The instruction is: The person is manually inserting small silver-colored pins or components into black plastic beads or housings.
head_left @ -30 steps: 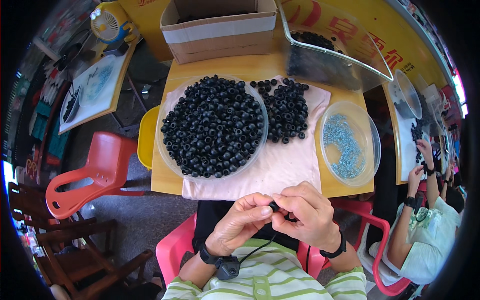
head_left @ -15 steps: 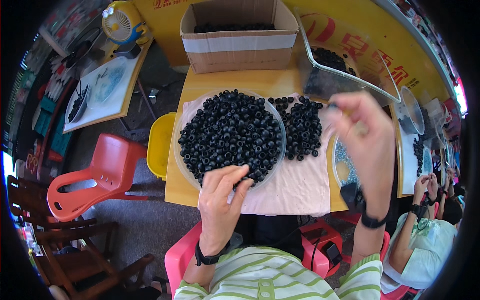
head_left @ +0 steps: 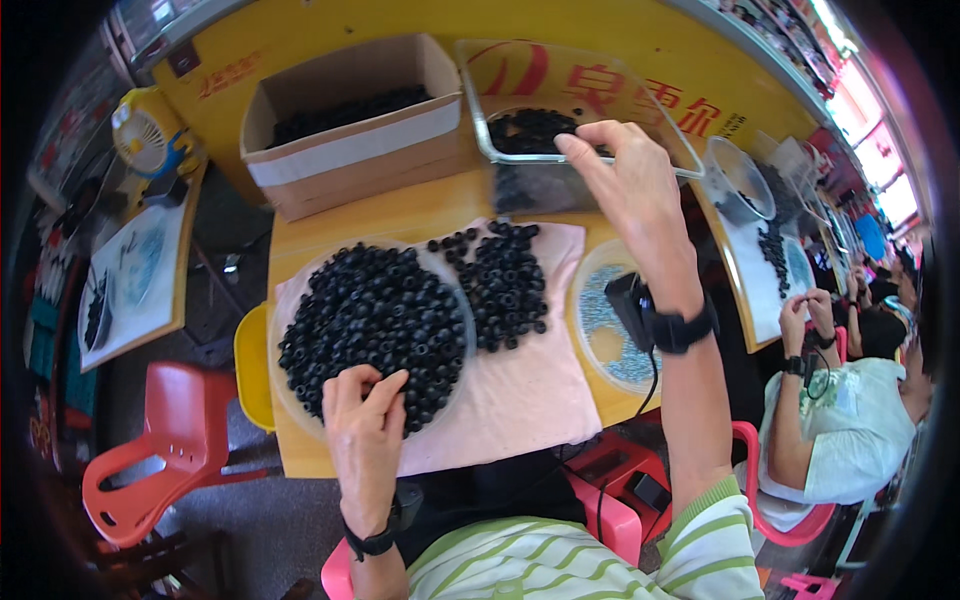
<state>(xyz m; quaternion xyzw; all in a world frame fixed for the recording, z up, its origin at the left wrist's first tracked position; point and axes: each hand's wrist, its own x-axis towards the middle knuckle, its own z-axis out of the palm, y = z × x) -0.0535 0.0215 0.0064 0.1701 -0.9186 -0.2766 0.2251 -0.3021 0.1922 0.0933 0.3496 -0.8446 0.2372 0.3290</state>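
From my remote seat, I see small, round black beads (head_left: pixel 372 318) with open holes, heaped loosely in a round clear bowl (head_left: pixel 471 345) left of centre; an open-topped, clear rectangular bin (head_left: pixel 550 188) at upper centre contains more.

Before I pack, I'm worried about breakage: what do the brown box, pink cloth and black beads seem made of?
Brown box: matt cardboard, by papery walls. Pink cloth: matt fabric, likely cotton, by its creases. Black beads: smooth, perhaps plastic or wood; their soft sheen fits either.

left grip (head_left: pixel 362 430) low, fingers (head_left: pixel 343 393) bent; right arm (head_left: pixel 697 400) stretched farther forward, right grip (head_left: pixel 632 182) with thumb (head_left: pixel 582 160) near forefinger (head_left: pixel 597 131).
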